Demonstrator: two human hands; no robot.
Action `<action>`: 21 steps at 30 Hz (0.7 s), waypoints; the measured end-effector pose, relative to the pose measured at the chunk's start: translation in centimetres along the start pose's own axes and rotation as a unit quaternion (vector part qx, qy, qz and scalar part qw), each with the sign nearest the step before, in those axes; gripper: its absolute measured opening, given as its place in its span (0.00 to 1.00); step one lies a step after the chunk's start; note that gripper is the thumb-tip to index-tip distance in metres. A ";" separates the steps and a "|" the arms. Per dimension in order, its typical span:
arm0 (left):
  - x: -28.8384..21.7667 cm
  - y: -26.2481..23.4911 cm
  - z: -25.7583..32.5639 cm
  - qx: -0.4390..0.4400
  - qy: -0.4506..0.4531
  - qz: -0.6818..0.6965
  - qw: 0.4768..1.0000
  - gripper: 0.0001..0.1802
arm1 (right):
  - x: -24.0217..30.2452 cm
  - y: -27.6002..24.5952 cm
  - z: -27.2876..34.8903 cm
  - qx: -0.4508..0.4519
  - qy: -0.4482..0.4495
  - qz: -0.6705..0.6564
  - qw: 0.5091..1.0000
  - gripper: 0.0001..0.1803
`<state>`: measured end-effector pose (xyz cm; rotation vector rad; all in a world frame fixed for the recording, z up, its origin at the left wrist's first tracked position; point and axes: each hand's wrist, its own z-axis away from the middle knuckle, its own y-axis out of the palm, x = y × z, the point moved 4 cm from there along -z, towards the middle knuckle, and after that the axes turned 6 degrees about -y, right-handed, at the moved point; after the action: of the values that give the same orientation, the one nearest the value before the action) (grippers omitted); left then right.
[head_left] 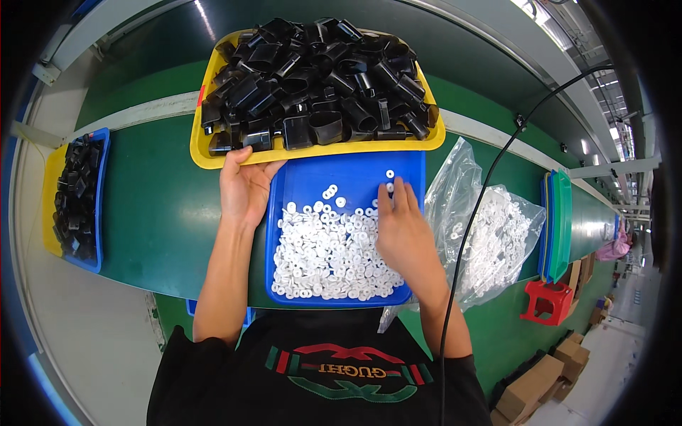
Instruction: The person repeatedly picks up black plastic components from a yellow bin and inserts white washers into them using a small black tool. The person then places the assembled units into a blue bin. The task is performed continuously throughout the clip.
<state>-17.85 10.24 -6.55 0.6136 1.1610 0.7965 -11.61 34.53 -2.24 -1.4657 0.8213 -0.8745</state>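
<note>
A yellow tray (320, 153) heaped with black hollow plastic parts (312, 78) lies across the far end of a blue tray (341, 170). At its near left corner, my left hand (244, 192) has the thumb over the rim and the fingers partly hidden beneath; it grips that edge. Many small white washers (327, 248) fill the near part of the blue tray. Over its right side, my right hand (405, 231) reaches with fingers stretched and slightly apart. Its fingertips are beside a few loose washers (390, 174), and no held piece can be made out.
Right of the blue tray lies a clear plastic bag (490, 234) of white washers. A black cable (472, 234) hangs across the right side. Another tray of black parts (78, 199) sits at the left. Stacked trays (560, 224) and a red stool (545, 301) stand farther right.
</note>
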 end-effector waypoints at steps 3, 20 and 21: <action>-0.1 -0.6 0.0 0.005 -0.008 0.007 1.000 0.21 | 2.5 -1.5 2.5 0.045 -0.016 -0.044 0.998 0.25; -0.1 -0.4 0.2 0.000 -0.023 0.012 1.000 0.21 | 3.7 -3.0 0.2 0.043 -0.074 -0.070 0.994 0.24; -0.1 -0.5 0.3 0.002 -0.024 0.011 1.000 0.20 | 4.4 -3.4 0.3 0.046 -0.086 -0.067 0.993 0.23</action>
<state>-17.52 9.82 -6.79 0.6466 1.1133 0.7954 -9.31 31.06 1.45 -1.5037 0.5524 -0.8600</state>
